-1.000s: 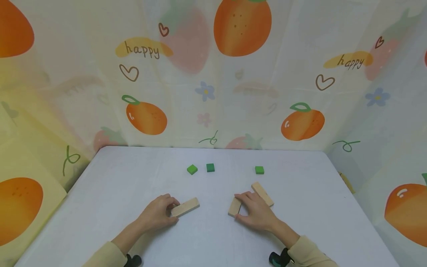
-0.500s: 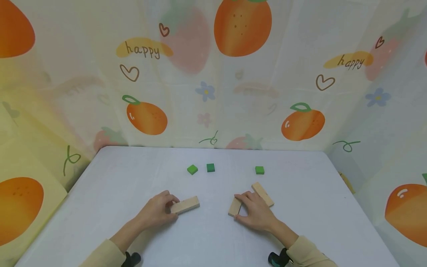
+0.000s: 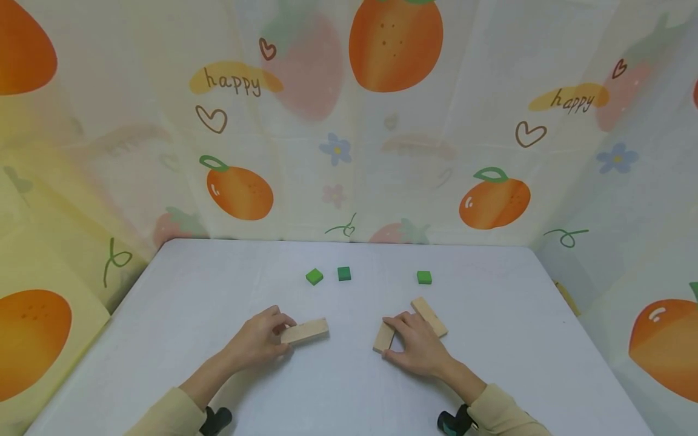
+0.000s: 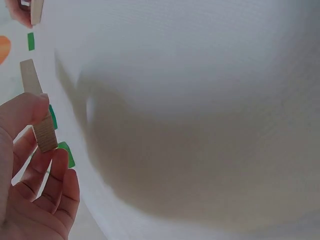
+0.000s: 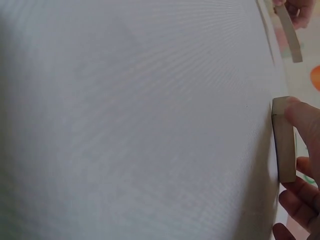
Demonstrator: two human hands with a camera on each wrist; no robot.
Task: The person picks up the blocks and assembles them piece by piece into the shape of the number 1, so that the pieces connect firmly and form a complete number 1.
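Pinching wooden block (image 3: 306, 331) — left hand (image 3: 260, 336), spanning second block (image 3: 383, 340) lengthwise — right hand (image 3: 422, 347)

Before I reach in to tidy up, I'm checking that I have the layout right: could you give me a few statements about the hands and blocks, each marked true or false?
1. The left hand holds a wooden block. True.
2. Three green blocks lie on the white table. True.
3. The right hand holds a green block. False: it holds a second wooden block.
4. Two of the green blocks touch each other. False: all three lie apart.
5. A third wooden block lies close to the right hand. True.
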